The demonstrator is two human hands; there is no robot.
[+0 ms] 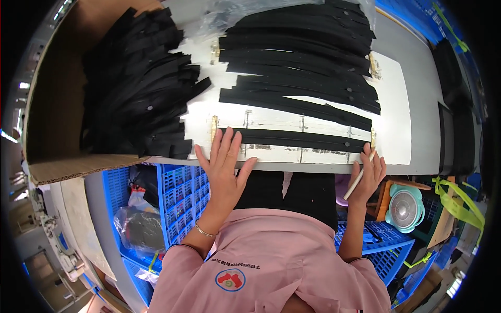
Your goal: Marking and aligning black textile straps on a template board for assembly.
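Note:
A black zipper [292,138], with a small shiny slider near its right end, lies straight across a white board [394,115] marked with dark lines. My left hand [224,164] rests flat on the zipper's left end, fingers stretched out. At the other end, my right hand [369,175] holds a slim whitish marking pencil [358,180], and its fingertips touch the zipper's end. Beyond it, several more black zippers [302,44] lie side by side, some overlapping. Yellowish tape pieces [214,128] mark the board near the zipper ends.
To the left, a heap of black zippers [141,94] spills from an open cardboard box [57,99]. Clear plastic film [229,15] lies at the back. Below the table edge stand blue crates [180,195] and a small turquoise fan [406,208]. Black items [453,130] sit at the right edge.

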